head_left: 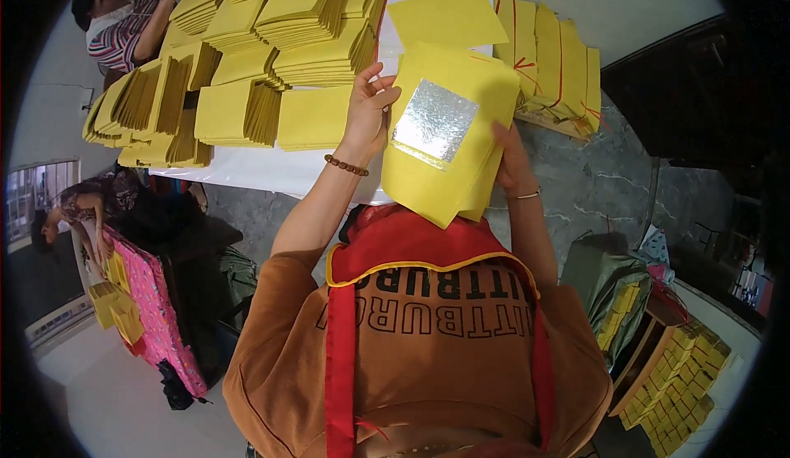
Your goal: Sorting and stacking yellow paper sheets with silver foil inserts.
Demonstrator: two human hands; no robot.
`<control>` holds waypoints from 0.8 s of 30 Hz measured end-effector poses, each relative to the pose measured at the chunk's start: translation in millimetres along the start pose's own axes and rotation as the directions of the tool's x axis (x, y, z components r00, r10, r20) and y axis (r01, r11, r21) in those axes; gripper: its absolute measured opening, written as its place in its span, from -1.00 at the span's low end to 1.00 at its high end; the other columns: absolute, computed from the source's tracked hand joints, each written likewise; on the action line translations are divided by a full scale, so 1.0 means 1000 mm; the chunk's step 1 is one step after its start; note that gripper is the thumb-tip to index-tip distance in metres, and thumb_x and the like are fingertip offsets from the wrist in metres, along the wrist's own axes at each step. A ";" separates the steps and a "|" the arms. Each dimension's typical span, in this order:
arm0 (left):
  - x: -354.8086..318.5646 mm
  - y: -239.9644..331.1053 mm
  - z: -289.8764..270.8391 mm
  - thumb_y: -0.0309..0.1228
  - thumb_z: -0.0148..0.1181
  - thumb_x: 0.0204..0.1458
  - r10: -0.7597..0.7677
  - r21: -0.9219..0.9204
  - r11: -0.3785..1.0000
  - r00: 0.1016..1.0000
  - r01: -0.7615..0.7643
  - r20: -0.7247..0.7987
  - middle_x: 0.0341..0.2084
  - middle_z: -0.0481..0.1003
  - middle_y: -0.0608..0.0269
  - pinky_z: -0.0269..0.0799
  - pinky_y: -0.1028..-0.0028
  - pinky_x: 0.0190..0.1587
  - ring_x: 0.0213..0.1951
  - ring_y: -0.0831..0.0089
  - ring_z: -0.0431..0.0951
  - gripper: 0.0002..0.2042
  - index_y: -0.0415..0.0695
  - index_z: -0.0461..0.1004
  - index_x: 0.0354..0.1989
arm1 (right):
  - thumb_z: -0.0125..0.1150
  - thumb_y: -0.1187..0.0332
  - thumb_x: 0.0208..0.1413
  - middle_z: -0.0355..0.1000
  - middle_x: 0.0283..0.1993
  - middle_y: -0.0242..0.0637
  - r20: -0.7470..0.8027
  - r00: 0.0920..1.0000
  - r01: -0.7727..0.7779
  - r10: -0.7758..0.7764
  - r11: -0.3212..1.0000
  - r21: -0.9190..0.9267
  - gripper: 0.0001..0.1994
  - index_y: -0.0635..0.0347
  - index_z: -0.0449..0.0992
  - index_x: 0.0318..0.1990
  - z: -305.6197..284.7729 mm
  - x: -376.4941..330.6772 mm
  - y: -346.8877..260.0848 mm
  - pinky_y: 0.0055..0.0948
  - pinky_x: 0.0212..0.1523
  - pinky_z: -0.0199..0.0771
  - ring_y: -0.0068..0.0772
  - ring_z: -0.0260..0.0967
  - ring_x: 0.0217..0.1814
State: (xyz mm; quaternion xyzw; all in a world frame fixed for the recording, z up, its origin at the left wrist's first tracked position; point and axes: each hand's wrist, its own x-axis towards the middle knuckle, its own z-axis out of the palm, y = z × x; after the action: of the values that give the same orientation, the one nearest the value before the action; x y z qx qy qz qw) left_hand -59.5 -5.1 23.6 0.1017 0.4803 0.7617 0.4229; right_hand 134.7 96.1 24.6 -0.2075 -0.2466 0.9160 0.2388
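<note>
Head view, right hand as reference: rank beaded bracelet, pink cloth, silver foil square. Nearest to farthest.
From the right hand:
1. Silver foil square: just to its left, on the front yellow sheet.
2. Beaded bracelet: farther left, on the left wrist.
3. Pink cloth: far left, lower in view.

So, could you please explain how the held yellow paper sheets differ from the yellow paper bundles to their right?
The yellow paper sheets are loose; the yellow paper bundles are bound with red string. The sheets form a thin layer, the bundles thick blocks. The sheets bear a silver square on top; the bundles show none. Both are yellow.
</note>
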 end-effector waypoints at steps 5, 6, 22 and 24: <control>-0.010 0.008 0.005 -0.57 0.02 -0.02 0.004 0.064 0.998 1.000 -0.006 0.028 -0.16 0.36 0.08 0.25 0.46 -0.02 -0.11 0.41 0.36 -0.53 -0.17 0.04 0.09 | 0.10 0.51 -0.04 0.35 -0.19 -0.33 -0.002 0.999 0.043 -0.046 0.959 -0.281 -0.68 0.23 0.29 -0.08 -0.007 0.001 -0.010 -0.49 -0.22 0.43 -0.48 0.35 -0.20; -0.015 0.018 0.007 -0.51 0.04 -0.01 -0.106 0.187 0.978 0.992 0.091 0.071 -0.16 0.33 0.11 0.27 0.49 -0.05 -0.13 0.44 0.35 -0.45 -0.16 -0.06 0.14 | 0.08 0.49 -0.03 0.35 -0.18 -0.33 -0.009 0.998 0.060 -0.064 0.972 -0.228 -0.69 0.23 0.29 -0.07 -0.006 0.001 -0.014 -0.49 -0.22 0.42 -0.48 0.35 -0.19; -0.025 0.055 0.013 -0.18 0.29 -0.20 0.405 0.651 0.500 0.818 -0.571 0.407 0.14 -0.02 -0.13 -0.13 0.26 0.21 0.21 0.16 -0.05 -0.03 -0.26 -0.32 0.22 | 0.05 0.48 -0.03 0.34 -0.13 -0.35 0.095 0.979 -0.077 0.181 0.759 -0.646 -0.64 0.28 0.27 -0.02 0.042 -0.025 -0.065 -0.52 -0.15 0.34 -0.53 0.30 -0.14; -0.016 0.093 0.031 -0.18 0.35 -0.29 0.372 0.654 0.050 0.622 -0.754 0.689 0.11 0.07 -0.04 -0.02 0.29 0.18 0.18 0.15 0.02 0.02 -0.25 -0.30 0.23 | 0.06 0.46 -0.03 0.35 -0.14 -0.35 0.187 0.959 0.025 0.212 0.598 -0.801 -0.66 0.29 0.29 -0.04 0.063 -0.022 -0.077 -0.53 -0.16 0.33 -0.58 0.28 -0.15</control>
State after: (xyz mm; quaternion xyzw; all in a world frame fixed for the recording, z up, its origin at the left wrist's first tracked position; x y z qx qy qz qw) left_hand -82.9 -14.4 119.6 0.6308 0.6531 0.4186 0.0178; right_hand 146.6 120.3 122.7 -0.1814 -0.6467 0.7400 0.0374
